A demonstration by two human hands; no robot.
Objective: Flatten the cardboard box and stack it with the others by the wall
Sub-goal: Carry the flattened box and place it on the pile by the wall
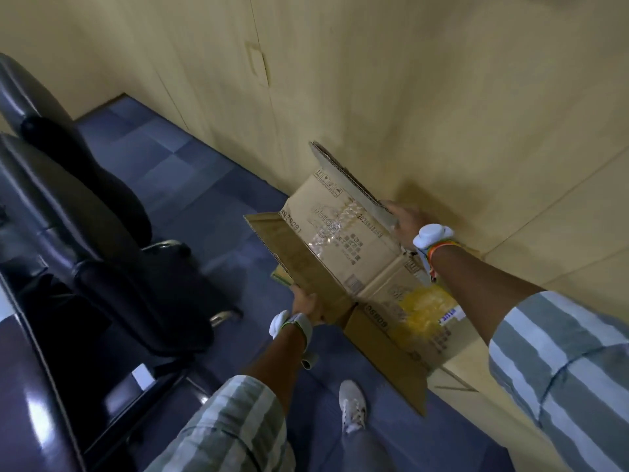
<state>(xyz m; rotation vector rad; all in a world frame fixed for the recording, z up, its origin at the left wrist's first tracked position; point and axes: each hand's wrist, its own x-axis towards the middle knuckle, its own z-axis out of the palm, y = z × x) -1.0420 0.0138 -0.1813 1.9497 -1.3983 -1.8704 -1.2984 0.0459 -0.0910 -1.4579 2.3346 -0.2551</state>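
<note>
A flattened brown cardboard box [343, 247] with printed marks and clear tape hangs tilted just in front of the beige wall panels [425, 107]. My left hand [306, 303] grips its lower left edge. At the upper right edge, my right hand [405, 221] holds it close to the wall. Beneath it lies more flat cardboard [415, 338] with yellow tape, resting against the wall's foot. A green-edged piece [280, 275] peeks out under the held box.
Dark leather chairs [85, 212] with chrome legs fill the left side. Blue carpet tiles [190, 172] run between chairs and wall. My white shoe [354, 407] stands on the carpet near the cardboard pile.
</note>
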